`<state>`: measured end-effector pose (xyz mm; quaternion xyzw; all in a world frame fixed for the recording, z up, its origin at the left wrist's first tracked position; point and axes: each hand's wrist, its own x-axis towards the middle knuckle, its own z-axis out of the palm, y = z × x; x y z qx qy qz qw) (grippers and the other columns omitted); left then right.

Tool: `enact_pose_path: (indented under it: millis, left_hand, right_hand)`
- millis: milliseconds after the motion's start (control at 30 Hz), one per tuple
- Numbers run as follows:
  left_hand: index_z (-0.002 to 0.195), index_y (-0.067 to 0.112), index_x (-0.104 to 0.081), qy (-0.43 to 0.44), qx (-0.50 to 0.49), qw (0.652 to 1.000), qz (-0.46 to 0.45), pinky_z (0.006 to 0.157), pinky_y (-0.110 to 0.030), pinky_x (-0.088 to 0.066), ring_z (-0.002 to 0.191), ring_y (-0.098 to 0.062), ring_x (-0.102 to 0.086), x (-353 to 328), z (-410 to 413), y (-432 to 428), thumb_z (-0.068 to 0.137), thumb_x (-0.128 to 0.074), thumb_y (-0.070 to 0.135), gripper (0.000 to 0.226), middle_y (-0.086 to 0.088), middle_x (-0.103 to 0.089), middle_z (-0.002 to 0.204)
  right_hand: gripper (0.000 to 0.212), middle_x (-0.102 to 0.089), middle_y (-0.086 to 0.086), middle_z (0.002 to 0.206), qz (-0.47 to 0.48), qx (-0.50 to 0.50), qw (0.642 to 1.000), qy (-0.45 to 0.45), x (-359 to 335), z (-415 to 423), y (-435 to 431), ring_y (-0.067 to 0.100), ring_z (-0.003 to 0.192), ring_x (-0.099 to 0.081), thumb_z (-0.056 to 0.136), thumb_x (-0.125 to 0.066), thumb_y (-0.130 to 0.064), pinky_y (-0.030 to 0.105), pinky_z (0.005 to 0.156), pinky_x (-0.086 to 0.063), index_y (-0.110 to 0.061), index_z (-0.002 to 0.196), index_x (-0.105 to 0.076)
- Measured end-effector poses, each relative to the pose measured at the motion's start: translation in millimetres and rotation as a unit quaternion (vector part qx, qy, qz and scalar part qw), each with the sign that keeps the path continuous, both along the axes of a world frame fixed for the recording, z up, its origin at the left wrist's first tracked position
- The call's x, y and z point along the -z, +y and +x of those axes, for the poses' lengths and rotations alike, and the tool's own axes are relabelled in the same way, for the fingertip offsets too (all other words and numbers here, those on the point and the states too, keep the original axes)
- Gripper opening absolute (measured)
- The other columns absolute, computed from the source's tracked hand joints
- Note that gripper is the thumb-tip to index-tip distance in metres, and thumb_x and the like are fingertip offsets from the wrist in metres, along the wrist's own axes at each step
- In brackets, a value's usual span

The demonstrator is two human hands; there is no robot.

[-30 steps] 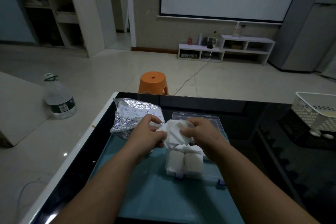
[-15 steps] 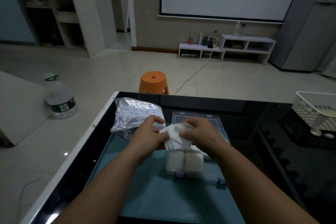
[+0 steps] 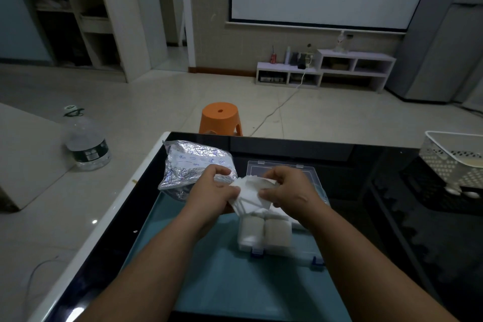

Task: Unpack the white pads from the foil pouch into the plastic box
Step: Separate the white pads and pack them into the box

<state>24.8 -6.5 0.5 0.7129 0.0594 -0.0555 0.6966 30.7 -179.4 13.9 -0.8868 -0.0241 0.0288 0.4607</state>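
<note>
- Both forearms are seen entering from the bottom edge of the frame and converging at mid-frame, above the far part of the plastic box [image 3: 300, 251].
- The left hand [image 3: 211, 191] is held knuckles-up, just left of centre. Its fingers are curled and its thumb is pressed onto the left edge of a loose bunch of white pads [image 3: 249, 196], so the bunch is pinched.
- The right hand [image 3: 290, 188] is held opposite, just right of centre, back upward. Its fingers are bent over the top of the same bunch and its thumb is set against the right side; the bunch is gripped from that side too.
- The held pads are fanned between the two hands and raised clear of the box; whether they are being separated cannot be told.
- More white pads [image 3: 264, 232] are seen packed upright in the near-left compartments of the box, directly below the hands.
- The clear lid [image 3: 277, 166] is laid open behind the box, partly hidden by the right hand.
- The foil pouch [image 3: 193, 165] is laid crumpled at the left of centre, just behind the left hand, its near edge hidden by that hand.
- Box and pouch are set on a teal mat [image 3: 230, 282] upon a black glass table [image 3: 366, 217].
- An orange stool [image 3: 220, 117] is noted beyond the table's far edge, a water bottle [image 3: 87, 144] on the floor at the left, and a white basket [image 3: 454, 162] at the right edge.
</note>
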Motion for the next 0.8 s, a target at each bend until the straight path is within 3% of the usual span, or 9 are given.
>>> enact_pose_path:
  millis: [133, 300, 433, 567, 733, 800]
  left_hand:
    - [0.104, 0.017, -0.052, 0.012, -0.047, 0.999, 0.005, 0.047, -0.026, -0.051, 0.075, -0.031, -0.065, 2.5, 2.9, 0.8, 0.082, -0.058, -0.006, 0.032, -0.025, -0.064, 0.102]
    - [0.099, 0.02, -0.054, 0.008, -0.08, 0.997, 0.012, 0.051, -0.031, -0.054, 0.069, -0.028, -0.065, 3.7, 4.9, 1.2, 0.08, -0.065, 0.0, 0.03, -0.021, -0.064, 0.101]
    - [0.108, 0.013, -0.052, -0.003, -0.067, 0.998, -0.015, 0.048, -0.024, -0.052, 0.077, -0.026, -0.066, 1.5, 1.9, -3.9, 0.08, -0.062, -0.007, 0.035, -0.018, -0.062, 0.1]
    - [0.111, 0.012, -0.049, -0.003, -0.033, 0.998, -0.047, 0.064, -0.033, -0.06, 0.09, -0.03, -0.068, 2.1, -1.5, -8.7, 0.082, -0.06, -0.008, 0.037, -0.017, -0.061, 0.104]
    - [0.108, 0.015, -0.051, 0.014, -0.024, 0.997, -0.074, 0.063, -0.035, -0.058, 0.087, -0.03, -0.067, 1.4, -0.2, -10.2, 0.082, -0.056, -0.009, 0.036, -0.02, -0.059, 0.108]
    - [0.108, 0.015, -0.052, 0.023, -0.011, 0.994, -0.104, 0.069, -0.039, -0.059, 0.087, -0.034, -0.067, 1.9, 0.5, -9.5, 0.084, -0.056, -0.005, 0.032, -0.022, -0.059, 0.111]
  right_hand:
    - [0.012, -0.066, 0.001, 0.094, 0.044, 0.053, 0.998, 0.0, -3.2, 0.2, -5.2, 0.018, 0.085, -0.065, 0.085, -0.071, -0.014, 0.035, 0.076, -0.057, -0.022, 0.089, -0.062]
    - [0.013, -0.066, 0.01, 0.097, 0.173, 0.067, 0.982, 0.035, -9.7, -4.6, -2.5, 0.021, 0.083, -0.066, 0.085, -0.069, -0.007, 0.03, 0.067, -0.058, -0.007, 0.097, -0.064]
    - [0.007, -0.067, 0.008, 0.093, 0.159, 0.048, 0.985, 0.048, -5.7, -6.6, 7.9, 0.015, 0.077, -0.061, 0.086, -0.068, -0.012, 0.021, 0.058, -0.043, -0.011, 0.092, -0.064]
    - [0.007, -0.068, 0.005, 0.092, 0.129, 0.057, 0.989, 0.043, -0.5, -4.1, 10.7, 0.017, 0.081, -0.064, 0.087, -0.069, -0.016, 0.024, 0.06, -0.047, -0.014, 0.088, -0.063]
    - [0.011, -0.068, 0.004, 0.088, 0.105, 0.066, 0.991, 0.043, -1.0, -4.8, 8.1, 0.015, 0.076, -0.065, 0.084, -0.073, -0.018, 0.021, 0.055, -0.047, -0.016, 0.087, -0.063]
    - [0.011, -0.069, 0.005, 0.086, 0.102, 0.068, 0.992, 0.039, -1.8, -5.4, 8.0, 0.015, 0.073, -0.064, 0.084, -0.074, -0.017, 0.021, 0.055, -0.047, -0.016, 0.085, -0.063]
